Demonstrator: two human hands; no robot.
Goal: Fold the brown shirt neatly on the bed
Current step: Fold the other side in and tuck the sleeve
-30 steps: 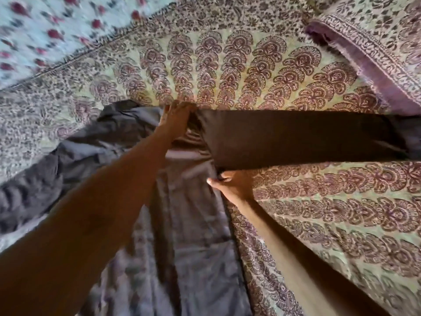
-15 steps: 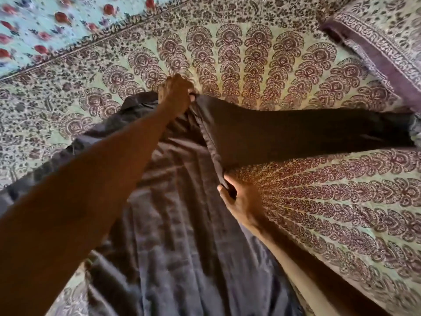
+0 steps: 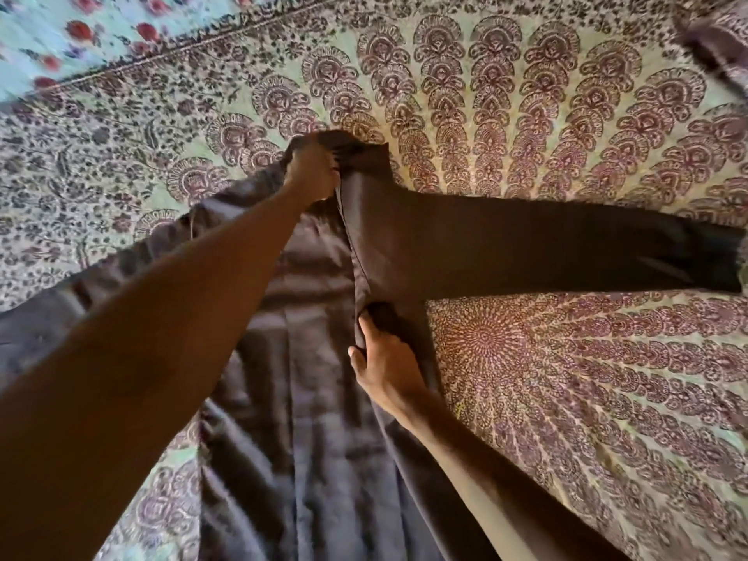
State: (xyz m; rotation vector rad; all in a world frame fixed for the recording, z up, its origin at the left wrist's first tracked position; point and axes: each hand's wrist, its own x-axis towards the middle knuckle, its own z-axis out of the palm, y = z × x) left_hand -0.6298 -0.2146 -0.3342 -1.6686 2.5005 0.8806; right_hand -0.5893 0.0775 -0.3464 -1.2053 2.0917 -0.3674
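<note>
The brown shirt [image 3: 307,419] lies spread on the patterned bedspread [image 3: 566,378], its body running toward me. One long sleeve [image 3: 546,244] stretches flat to the right; the other sleeve trails off left under my forearm. My left hand [image 3: 311,172] is closed on the fabric at the shoulder, near the collar end. My right hand [image 3: 384,358] grips the shirt's right side seam just below the armpit, thumb on top of the cloth.
A pillow [image 3: 716,46] in the same print sits at the top right corner. A pale blue sheet with red flowers [image 3: 81,30] borders the bedspread at the top left. Bare bedspread lies to the right below the sleeve.
The view has shifted so the shirt sits lower and more central. My left hand has bunched the shoulder fabric farther up. My right hand stays at the armpit seam, pinching the edge.
</note>
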